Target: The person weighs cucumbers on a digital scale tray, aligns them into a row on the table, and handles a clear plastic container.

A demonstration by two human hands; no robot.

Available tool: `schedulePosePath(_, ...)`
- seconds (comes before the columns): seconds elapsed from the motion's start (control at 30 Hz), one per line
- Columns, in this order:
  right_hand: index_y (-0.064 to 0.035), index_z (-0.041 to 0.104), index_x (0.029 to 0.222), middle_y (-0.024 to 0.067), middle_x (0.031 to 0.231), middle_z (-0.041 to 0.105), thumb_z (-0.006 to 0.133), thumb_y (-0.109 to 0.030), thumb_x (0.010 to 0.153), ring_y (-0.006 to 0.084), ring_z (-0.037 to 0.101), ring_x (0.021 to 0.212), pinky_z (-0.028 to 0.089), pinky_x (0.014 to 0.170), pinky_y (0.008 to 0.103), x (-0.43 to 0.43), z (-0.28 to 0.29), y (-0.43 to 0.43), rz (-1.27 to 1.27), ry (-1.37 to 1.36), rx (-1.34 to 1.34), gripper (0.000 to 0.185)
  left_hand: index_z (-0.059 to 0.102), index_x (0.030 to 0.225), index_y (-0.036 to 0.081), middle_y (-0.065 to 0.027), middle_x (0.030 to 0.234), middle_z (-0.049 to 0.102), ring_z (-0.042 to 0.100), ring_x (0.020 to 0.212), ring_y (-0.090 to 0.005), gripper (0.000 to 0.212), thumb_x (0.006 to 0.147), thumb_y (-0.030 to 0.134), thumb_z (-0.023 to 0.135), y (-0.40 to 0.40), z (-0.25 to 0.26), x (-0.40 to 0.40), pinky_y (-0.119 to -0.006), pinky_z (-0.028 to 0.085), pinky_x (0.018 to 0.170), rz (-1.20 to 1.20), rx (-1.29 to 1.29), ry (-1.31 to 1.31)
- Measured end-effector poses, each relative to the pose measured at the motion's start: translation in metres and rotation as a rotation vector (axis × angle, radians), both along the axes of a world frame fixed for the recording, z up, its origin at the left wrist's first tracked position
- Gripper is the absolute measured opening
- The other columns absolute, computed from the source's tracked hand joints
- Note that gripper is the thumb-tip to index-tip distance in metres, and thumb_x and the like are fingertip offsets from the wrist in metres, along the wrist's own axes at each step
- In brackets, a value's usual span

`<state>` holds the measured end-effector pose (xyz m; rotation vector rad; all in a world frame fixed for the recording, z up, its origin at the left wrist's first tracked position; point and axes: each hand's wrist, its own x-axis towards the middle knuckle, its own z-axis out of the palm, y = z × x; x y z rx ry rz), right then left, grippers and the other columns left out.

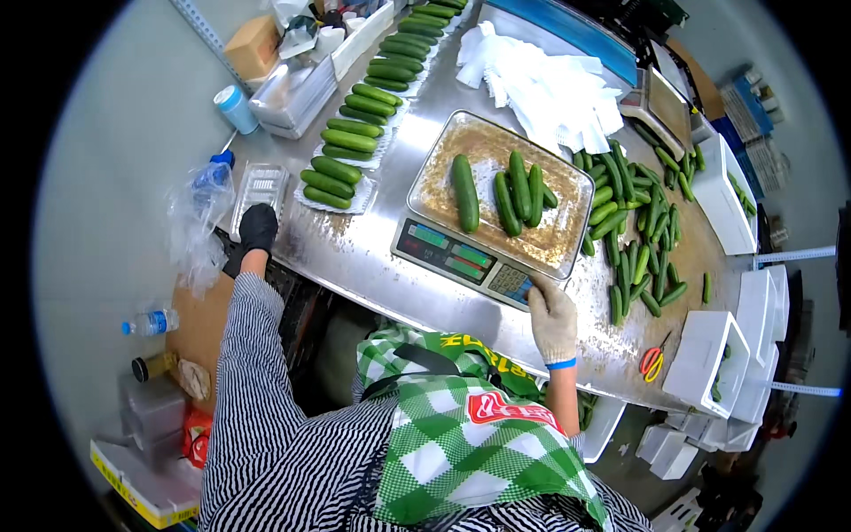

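Note:
My left hand [258, 227], in a black glove, rests on the near end of a clear plastic tray [260, 186]; its fingers are hidden, so its grip is unclear. My right hand [553, 318], in a beige knit glove, has its fingertips at the keypad [510, 282] of a digital weighing scale [432, 179]. How far those fingers are curled cannot be made out. On the scale's stained pan lie one cucumber [465, 193] and, apart from it, a small group of cucumbers [519, 185]. Cucumbers [326, 183] on white paper run in a row left of the scale.
A loose cucumber heap [625, 219] lies right of the scale, with scissors [653, 359] and a white foam box [705, 362] nearer me. White foam sleeves [545, 80] are piled behind. Left stand a plastic bin [292, 100], a blue-lidded container [236, 110] and plastic bags [196, 226].

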<state>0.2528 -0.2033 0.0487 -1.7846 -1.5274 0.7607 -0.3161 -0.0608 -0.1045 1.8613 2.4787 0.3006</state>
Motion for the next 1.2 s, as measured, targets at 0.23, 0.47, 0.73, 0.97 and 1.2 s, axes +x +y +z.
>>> schedulePosePath(0.23, -0.0003, 0.064, 0.120, 0.0188, 0.100, 0.069, 0.064, -0.014, 0.089, 0.0326, 0.067, 0.092, 0.052, 0.084, 0.0379, -0.040, 0.007, 0.054, 0.087, -0.179, 0.183, 0.034, 0.059, 0.087, 0.002, -0.0248, 0.091, 0.062, 0.060, 0.087, -0.0441, 0.026, 0.095, 0.026, 0.051, -0.012, 0.004, -0.007, -0.050, 0.048, 0.076, 0.065, 0.453, -0.057)
schedulePosePath(0.47, 0.0002, 0.048, 0.136, 0.0252, 0.122, 0.058, 0.072, -0.032, 0.082, 0.0409, 0.057, 0.110, 0.045, 0.097, 0.0463, -0.030, 0.009, 0.138, -0.094, -0.638, 0.201, 0.067, 0.051, 0.083, 0.000, -0.0195, 0.078, 0.054, 0.052, 0.074, -0.0368, 0.033, 0.094, 0.026, 0.066, -0.076, 0.071, 0.091, -0.045, 0.043, 0.070, 0.205, 0.431, -0.050)
schedulePosePath(0.73, 0.0021, 0.036, 0.146, 0.0293, 0.127, 0.056, 0.077, -0.019, 0.071, 0.0404, 0.056, 0.117, 0.045, 0.102, 0.0410, 0.030, -0.002, 0.166, -0.250, -0.403, -0.041, 0.088, 0.051, 0.080, -0.002, -0.0178, 0.076, 0.052, 0.052, 0.075, -0.0337, 0.042, 0.094, 0.034, 0.065, -0.120, 0.032, 0.125, -0.045, 0.044, 0.078, 0.225, 0.558, -0.234)
schedulePosePath(0.97, 0.0000, 0.037, 0.147, 0.0276, 0.129, 0.056, 0.086, -0.035, 0.066, 0.0397, 0.057, 0.118, 0.046, 0.101, 0.0405, 0.032, 0.023, 0.131, 0.009, -0.431, -0.228, 0.100, 0.056, 0.089, -0.001, -0.0158, 0.078, 0.057, 0.054, 0.075, -0.0300, 0.035, 0.093, 0.031, 0.067, -0.111, 0.050, 0.129, -0.044, 0.047, 0.075, 0.315, 0.583, -0.540)
schedulePosePath(1.2, 0.0005, 0.055, 0.132, 0.0258, 0.122, 0.060, 0.057, -0.021, 0.095, 0.0412, 0.058, 0.114, 0.047, 0.096, 0.0429, 0.033, -0.001, 0.107, -0.163, -0.304, -0.004, 0.043, 0.056, 0.087, 0.001, -0.0096, 0.078, 0.057, 0.053, 0.071, -0.0217, 0.029, 0.093, 0.026, 0.069, -0.085, 0.053, 0.140, -0.037, 0.047, 0.069, 0.219, 0.590, -0.388)
